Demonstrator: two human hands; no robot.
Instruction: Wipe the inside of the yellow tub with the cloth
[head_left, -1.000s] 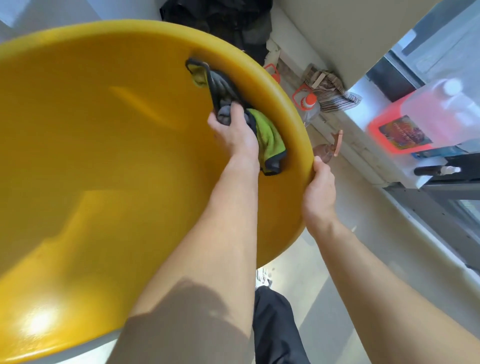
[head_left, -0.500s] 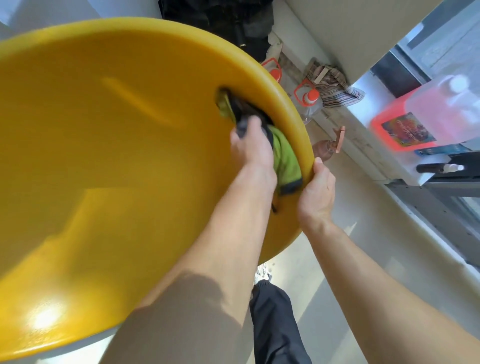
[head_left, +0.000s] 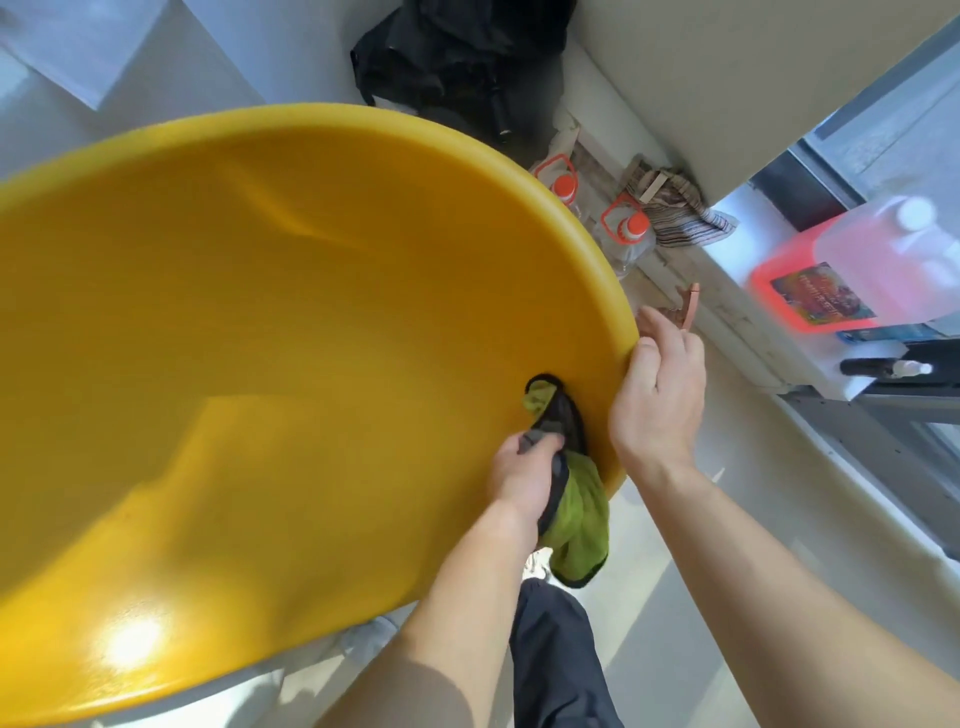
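Note:
A big yellow tub (head_left: 270, 332) is tilted toward me and fills the left of the view, its inside facing the camera. My left hand (head_left: 524, 475) grips a green and dark grey cloth (head_left: 576, 514) and presses it against the tub's inner wall near the right rim. Part of the cloth hangs below the rim. My right hand (head_left: 657, 395) holds the tub's right rim, fingers curled round the edge.
Two clear bottles with orange caps (head_left: 626, 228) stand on the floor by the wall behind the tub. A striped rag (head_left: 680, 213) and a black bag (head_left: 457, 57) lie nearby. A pink liquid jug (head_left: 857, 265) sits on a ledge at right.
My left hand has dragged the cloth down along the right inner wall, from near the upper rim toward me. The tub sits lower in the view. My right hand keeps its hold on the rim.

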